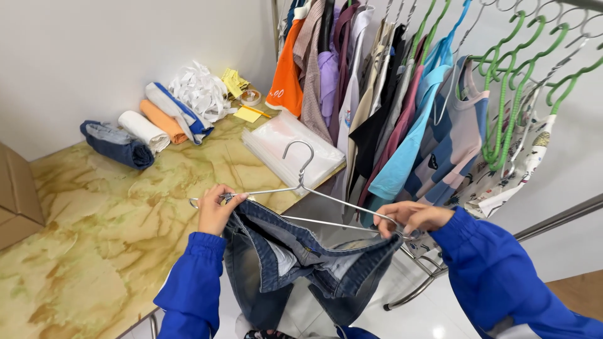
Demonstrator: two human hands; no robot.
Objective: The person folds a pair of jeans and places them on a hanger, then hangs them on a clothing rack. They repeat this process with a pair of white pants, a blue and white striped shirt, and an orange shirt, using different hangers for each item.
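I see open marble tabletop (94, 251) left of my left hand (215, 210), with rolled cloths (141, 129) and a stack of plastic bags (289, 147) farther back. To the right, hanging clothes (402, 107) and the rack's metal legs (427, 276) crowd my right hand (411, 216).

table (94, 232): yellow marbled top, against a white wall. at its back edge, rolled clothes side by side: dark denim roll (117, 144), white roll (144, 130), orange roll (163, 120), blue-and-white roll (179, 112). just beyond them a heap of white strips (202, 93), yellow notes (242, 97), tape roll (251, 96). stack of clear bags (292, 149) near the table's right edge. cardboard box (17, 198) at far left. rack (568, 216) on the right carries hung shirts (377, 107); empty green hangers (518, 81) at its right end.
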